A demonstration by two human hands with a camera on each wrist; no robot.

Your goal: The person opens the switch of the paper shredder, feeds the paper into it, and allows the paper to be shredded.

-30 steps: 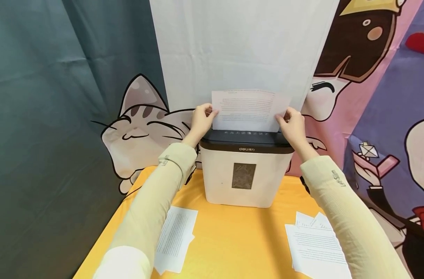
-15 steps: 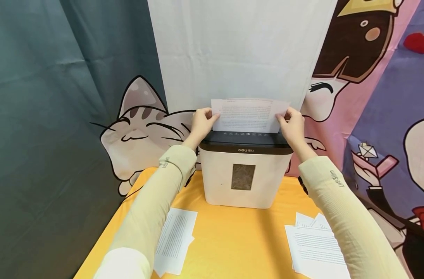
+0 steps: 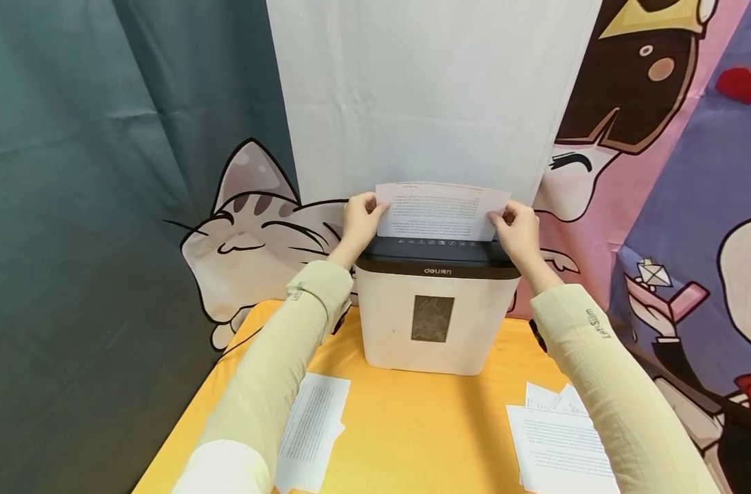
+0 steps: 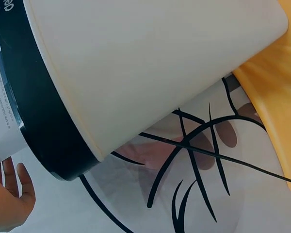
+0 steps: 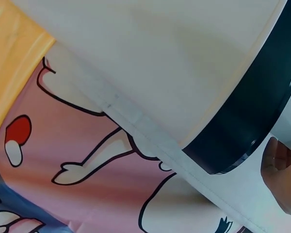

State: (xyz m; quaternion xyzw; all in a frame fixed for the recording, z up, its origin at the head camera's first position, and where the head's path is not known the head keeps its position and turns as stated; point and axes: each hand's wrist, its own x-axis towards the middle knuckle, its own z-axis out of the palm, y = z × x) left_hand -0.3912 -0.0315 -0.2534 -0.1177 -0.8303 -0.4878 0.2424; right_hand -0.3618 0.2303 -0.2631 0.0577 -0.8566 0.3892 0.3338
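A printed sheet of paper (image 3: pixel 440 211) stands upright in the top slot of a white paper shredder (image 3: pixel 388 322) with a dark lid. My left hand (image 3: pixel 361 218) pinches the sheet's left edge between thumb and fingers, just above the lid. On the opposite edge, my right hand (image 3: pixel 516 230) pinches it the same way. The sheet's lower part is hidden inside the lid. In the left wrist view, the left hand (image 4: pixel 9 199) shows at the paper's side; the right wrist view has the right hand (image 5: pixel 283 172) by the lid's end.
Printed sheets (image 3: pixel 314 425) lie on the yellow tablecloth (image 3: pixel 412 432) at the left, partly under the left sleeve. Another stack of papers (image 3: pixel 557 439) lies at the right near the right sleeve. Behind the shredder hangs a cartoon-printed curtain (image 3: pixel 425 89).
The sheet has sunk lower into the shredder, so less of it shows above the lid. Both hands have come down slightly with it, still pinching its edges.
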